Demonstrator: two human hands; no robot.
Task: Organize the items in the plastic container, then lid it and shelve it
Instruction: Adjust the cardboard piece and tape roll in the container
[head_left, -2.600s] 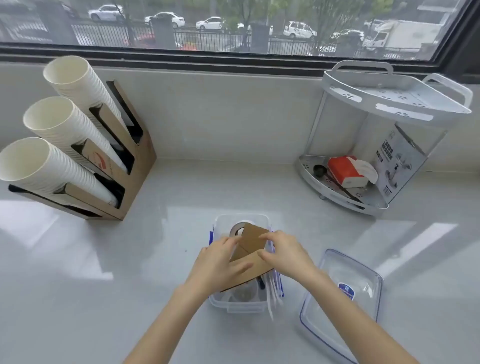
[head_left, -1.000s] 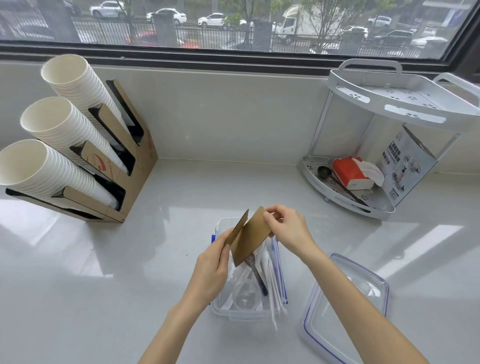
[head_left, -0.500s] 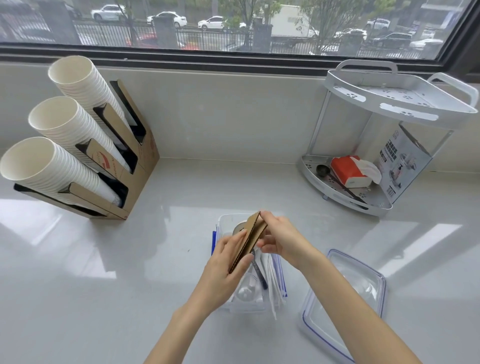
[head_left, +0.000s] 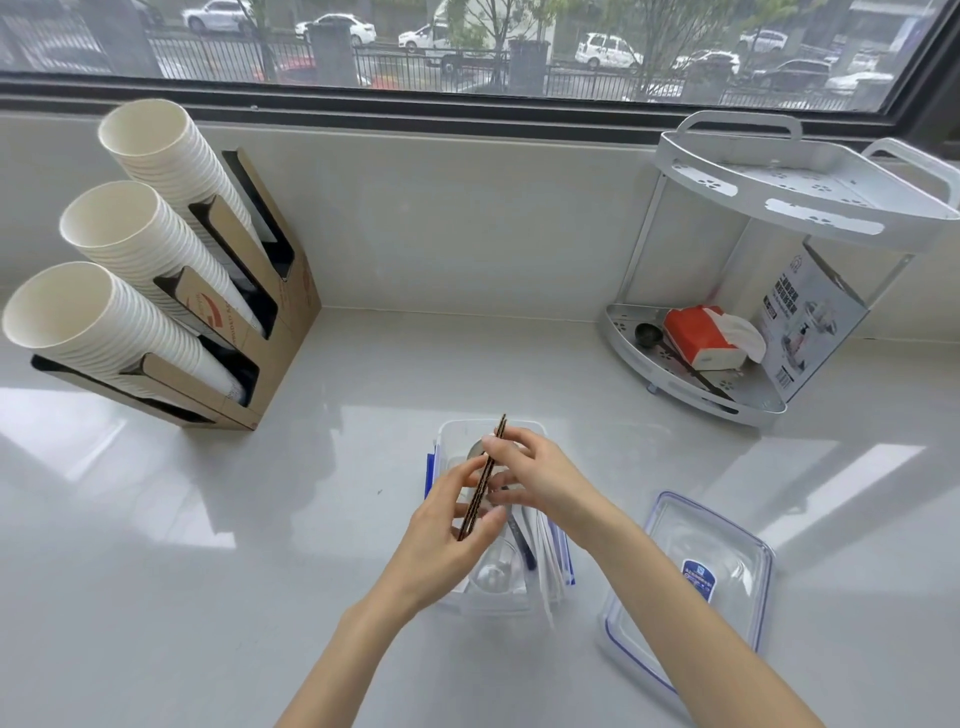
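Note:
A clear plastic container (head_left: 452, 431) with blue clips stands on the counter in front of me. A folded brown cardboard piece (head_left: 483, 475) is held edge-on above it, pressed flat between my left hand (head_left: 454, 525) and my right hand (head_left: 535, 480). Inside the container I see a dark-handled utensil (head_left: 522, 543), white wrapped sticks (head_left: 545, 561) and a clear round piece (head_left: 496, 574). The clear lid (head_left: 691, 577) with a blue rim lies upside down to the right of the container.
A cardboard dispenser (head_left: 270, 332) with three stacks of white paper cups stands at the back left. A white two-tier corner shelf (head_left: 800, 208) stands at the back right, holding a red tissue pack (head_left: 701, 338), a black scoop (head_left: 649, 335) and a printed box (head_left: 805, 327).
The cardboard piece was lifted off the container's contents and folded in half. It now shows edge-on, squeezed flat between both hands.

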